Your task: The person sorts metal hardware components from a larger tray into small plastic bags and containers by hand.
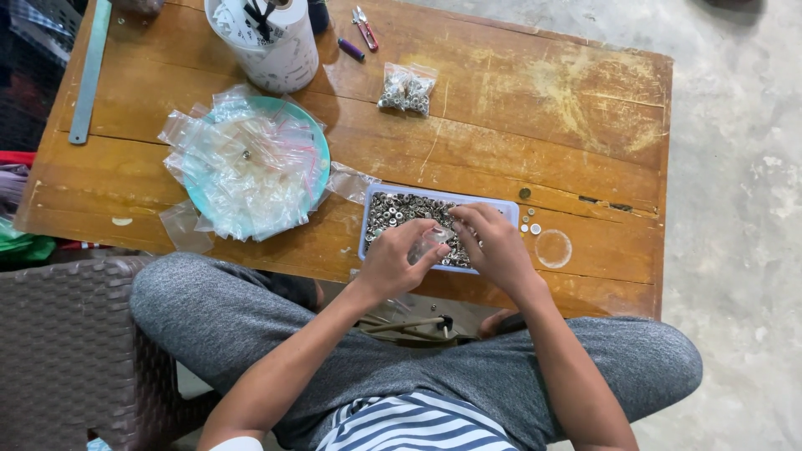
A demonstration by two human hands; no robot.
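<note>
- Bag mouth: my left hand pinches small clear bag; I'd keep it open, low over tray.
- Right hand curled, fingertips closed on nuts — I'd feed small pinches, w/o spilling.

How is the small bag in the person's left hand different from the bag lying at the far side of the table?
The small bag in the left hand looks nearly empty; the far bag is full of small metal parts. The held bag hangs over the tray; the far bag rests on the table. Both are clear plastic.

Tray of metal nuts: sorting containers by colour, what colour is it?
Pale lavender-blue tray, head view.
</note>
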